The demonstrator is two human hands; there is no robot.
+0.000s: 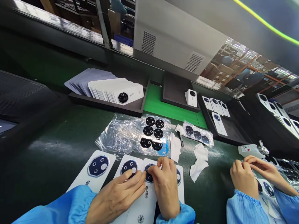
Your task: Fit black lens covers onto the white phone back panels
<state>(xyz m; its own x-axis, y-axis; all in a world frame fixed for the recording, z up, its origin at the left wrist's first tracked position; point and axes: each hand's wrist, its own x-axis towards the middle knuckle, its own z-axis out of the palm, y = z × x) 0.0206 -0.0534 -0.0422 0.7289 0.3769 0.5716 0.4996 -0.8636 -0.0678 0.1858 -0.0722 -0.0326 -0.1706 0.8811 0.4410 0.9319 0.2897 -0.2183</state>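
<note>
Several white panels with dark octagonal camera plates lie side by side in front of me. My left hand (pixel 119 193) rests over two of them, its fingers stretched out and the tips beside a camera plate (pixel 149 176). Over that same plate my right hand (pixel 164 186) is closed in a pinch; whatever is between its fingertips is hidden. The panel (pixel 142 205) beneath carries dark lettering and a round emblem. Further left is another white panel (pixel 93 174) with its plate uncovered by hands. A panel (pixel 181 183) shows partly right of my right hand.
Beyond the panels lie crumpled clear film (pixel 119 133), a sheet of black octagonal plates (pixel 151 132), a strip of plates (pixel 197 134) and white cloths (pixel 199 160). Dark trays (pixel 107 105) with stacked panels stand behind. A co-worker's hands (pixel 247 177) work at right, near a white dispenser (pixel 252 150).
</note>
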